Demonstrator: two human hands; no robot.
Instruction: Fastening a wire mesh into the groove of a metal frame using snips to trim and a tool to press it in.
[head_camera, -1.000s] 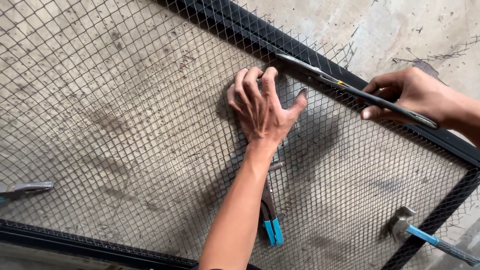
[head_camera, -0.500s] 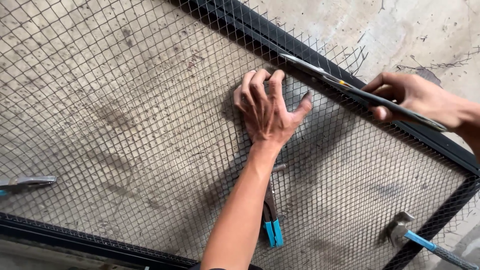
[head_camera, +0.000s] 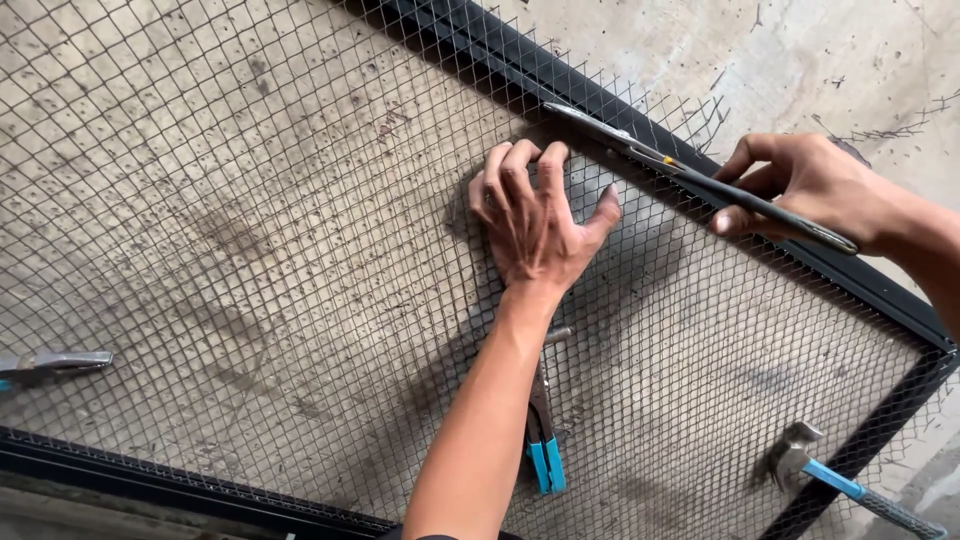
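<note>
A sheet of wire mesh (head_camera: 250, 230) lies over a black metal frame (head_camera: 560, 75) on a concrete floor. My left hand (head_camera: 535, 225) presses flat on the mesh with fingers spread, close to the frame's far bar. My right hand (head_camera: 815, 185) grips a long metal cutting tool (head_camera: 690, 175) whose tip reaches along the far bar to just above my left fingers. Loose cut mesh ends stick up beyond the bar near the tool.
Blue-handled pliers (head_camera: 543, 425) lie on the mesh partly under my left forearm. A hammer with a blue handle (head_camera: 830, 480) rests at the frame's lower right corner. Another tool's metal jaws (head_camera: 55, 362) show at the left edge. The frame's near bar (head_camera: 180, 480) runs along the bottom.
My left hand has stayed pressed on the mesh. My right hand and the cutting tool have shifted slightly along the far bar; the view has moved a little.
</note>
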